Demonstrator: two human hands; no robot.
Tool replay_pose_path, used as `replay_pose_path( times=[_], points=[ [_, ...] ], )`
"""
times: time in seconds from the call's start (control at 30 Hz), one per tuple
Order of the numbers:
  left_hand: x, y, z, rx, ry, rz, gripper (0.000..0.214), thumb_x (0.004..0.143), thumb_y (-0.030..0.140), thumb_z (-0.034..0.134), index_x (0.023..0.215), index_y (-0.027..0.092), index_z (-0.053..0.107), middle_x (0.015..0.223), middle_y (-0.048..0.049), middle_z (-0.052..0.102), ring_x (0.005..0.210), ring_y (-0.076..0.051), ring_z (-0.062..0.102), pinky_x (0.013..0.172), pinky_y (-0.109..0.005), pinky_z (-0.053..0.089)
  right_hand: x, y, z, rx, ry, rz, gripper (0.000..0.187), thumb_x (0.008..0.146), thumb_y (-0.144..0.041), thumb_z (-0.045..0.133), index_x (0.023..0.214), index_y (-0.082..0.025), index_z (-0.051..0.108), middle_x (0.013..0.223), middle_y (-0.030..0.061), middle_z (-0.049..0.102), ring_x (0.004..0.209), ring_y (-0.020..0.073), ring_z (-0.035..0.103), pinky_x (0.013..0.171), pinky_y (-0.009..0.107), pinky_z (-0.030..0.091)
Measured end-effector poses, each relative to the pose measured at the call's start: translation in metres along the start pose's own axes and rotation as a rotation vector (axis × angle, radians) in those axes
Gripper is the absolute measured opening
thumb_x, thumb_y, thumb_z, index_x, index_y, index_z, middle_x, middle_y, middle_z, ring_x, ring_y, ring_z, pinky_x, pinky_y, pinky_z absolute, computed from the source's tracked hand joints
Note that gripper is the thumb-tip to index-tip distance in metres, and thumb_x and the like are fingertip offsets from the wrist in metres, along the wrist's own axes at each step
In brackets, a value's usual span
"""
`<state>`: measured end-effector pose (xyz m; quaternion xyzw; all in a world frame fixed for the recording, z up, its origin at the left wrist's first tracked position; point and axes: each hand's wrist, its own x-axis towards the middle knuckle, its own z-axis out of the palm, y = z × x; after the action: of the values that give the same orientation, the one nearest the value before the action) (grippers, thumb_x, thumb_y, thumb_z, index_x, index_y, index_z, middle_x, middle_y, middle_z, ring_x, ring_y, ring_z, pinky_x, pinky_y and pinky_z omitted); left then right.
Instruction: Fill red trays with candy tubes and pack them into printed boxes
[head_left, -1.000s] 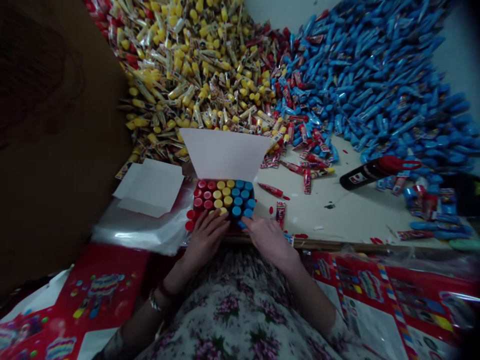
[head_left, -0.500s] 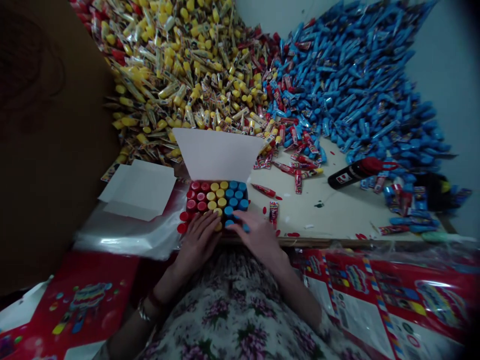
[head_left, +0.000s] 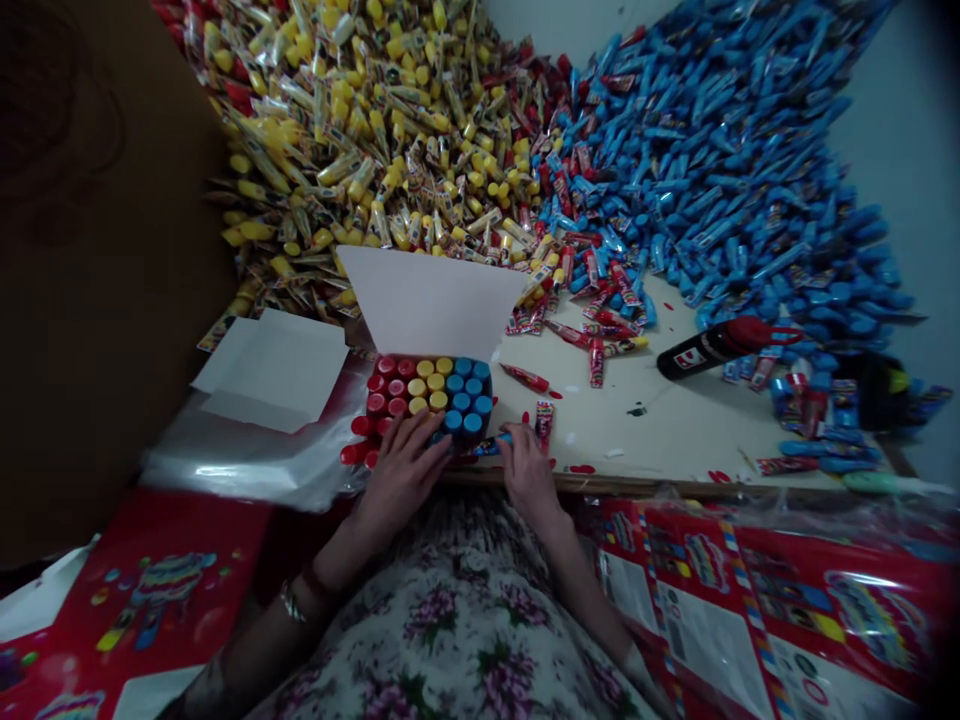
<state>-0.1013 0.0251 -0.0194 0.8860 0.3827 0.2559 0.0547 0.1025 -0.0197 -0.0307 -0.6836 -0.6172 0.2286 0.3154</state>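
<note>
A wrapped tube with a blue cap lies across the near edge of a box, between the two hands. The right hand's fingertips are at its blue end, bunched close together, though whether they pinch it cannot be told. The left hand has its fingers spread, and their tips come down just beside the tube's other end. The right hand sits just nearer the table edge.

The box stands with its white lid raised and holds upright caps in bands of red, yellow and blue. A few red caps sit outside the main block, under the left hand's side.

Loose red packets lie on the board beyond, below heaps of yellow packets and blue packets. A black bottle with a red top lies at the blue heap's foot. Print on the packets and bottle is too small to read. White sheets lie left of the box, and red printed sheets run along the near edge.
</note>
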Motion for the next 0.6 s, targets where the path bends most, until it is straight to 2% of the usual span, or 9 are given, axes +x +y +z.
replay_pose_path(
  times=[0.07, 0.17, 0.3, 0.37, 0.47, 0.53, 0.6],
  points=[
    [-0.003, 0.001, -0.002, -0.020, -0.006, 0.015, 0.029, 0.090, 0.025, 0.054, 0.118, 0.023, 0.061, 0.137, -0.0101, 0.053, 0.134, -0.026, 0.039, 0.112, -0.053, 0.029, -0.005, -0.002, -0.018, -0.080, -0.095, -0.020, 0.023, 0.095, -0.030, 0.038, 0.109, -0.018, 0.052, 0.105, 0.0110, 0.057, 0.100, 0.0223, 0.058, 0.087, 0.038, 0.049],
    [-0.008, 0.001, -0.011, -0.009, 0.033, 0.002, 0.043, 0.089, 0.024, 0.056, 0.131, 0.026, 0.050, 0.142, -0.0113, 0.047, 0.136, -0.026, 0.037, 0.115, -0.055, 0.017, -0.008, -0.012, -0.035, -0.063, -0.177, -0.153, 0.019, 0.094, -0.023, 0.043, 0.109, -0.019, 0.054, 0.105, 0.0089, 0.058, 0.102, 0.0198, 0.058, 0.089, 0.034, 0.050],
    [-0.018, -0.010, -0.032, -0.005, 0.188, -0.160, 0.054, 0.089, 0.020, 0.054, 0.141, 0.030, 0.038, 0.145, -0.0085, 0.043, 0.135, -0.024, 0.038, 0.117, -0.052, 0.013, -0.004, -0.024, -0.038, -0.134, -0.178, -0.280, 0.025, 0.094, -0.014, 0.038, 0.111, -0.018, 0.057, 0.113, 0.0110, 0.059, 0.108, 0.0209, 0.054, 0.096, 0.038, 0.047],
    [-0.027, -0.018, -0.038, 0.007, 0.259, -0.248, 0.055, 0.090, 0.017, 0.052, 0.141, 0.030, 0.038, 0.144, -0.0085, 0.044, 0.134, -0.024, 0.038, 0.116, -0.051, 0.017, 0.001, -0.027, -0.037, -0.191, -0.178, -0.304, 0.027, 0.094, -0.011, 0.037, 0.111, -0.016, 0.057, 0.114, 0.0117, 0.058, 0.109, 0.0221, 0.053, 0.096, 0.039, 0.047],
    [-0.043, -0.026, -0.037, -0.014, 0.307, -0.337, 0.051, 0.091, 0.018, 0.049, 0.140, 0.029, 0.040, 0.136, -0.0105, 0.047, 0.127, -0.023, 0.043, 0.109, -0.046, 0.032, 0.010, -0.031, -0.036, -0.222, -0.246, -0.348, 0.028, 0.092, -0.007, 0.038, 0.110, -0.016, 0.057, 0.114, 0.0103, 0.058, 0.108, 0.0217, 0.053, 0.095, 0.038, 0.047],
    [-0.050, -0.025, -0.031, -0.043, 0.296, -0.382, 0.049, 0.091, 0.020, 0.049, 0.139, 0.028, 0.042, 0.129, -0.0110, 0.048, 0.120, -0.023, 0.047, 0.102, -0.041, 0.040, 0.015, -0.034, -0.035, -0.257, -0.306, -0.357, 0.029, 0.090, -0.005, 0.039, 0.109, -0.017, 0.058, 0.114, 0.0095, 0.058, 0.107, 0.0211, 0.053, 0.094, 0.037, 0.047],
    [-0.051, -0.021, -0.023, -0.065, 0.264, -0.410, 0.047, 0.092, 0.023, 0.048, 0.138, 0.027, 0.042, 0.124, -0.0106, 0.049, 0.115, -0.022, 0.048, 0.098, -0.039, 0.043, 0.020, -0.038, -0.033, -0.326, -0.354, -0.359, 0.030, 0.089, -0.003, 0.039, 0.108, -0.017, 0.058, 0.113, 0.0098, 0.059, 0.107, 0.0212, 0.053, 0.093, 0.038, 0.047]
  ],
)
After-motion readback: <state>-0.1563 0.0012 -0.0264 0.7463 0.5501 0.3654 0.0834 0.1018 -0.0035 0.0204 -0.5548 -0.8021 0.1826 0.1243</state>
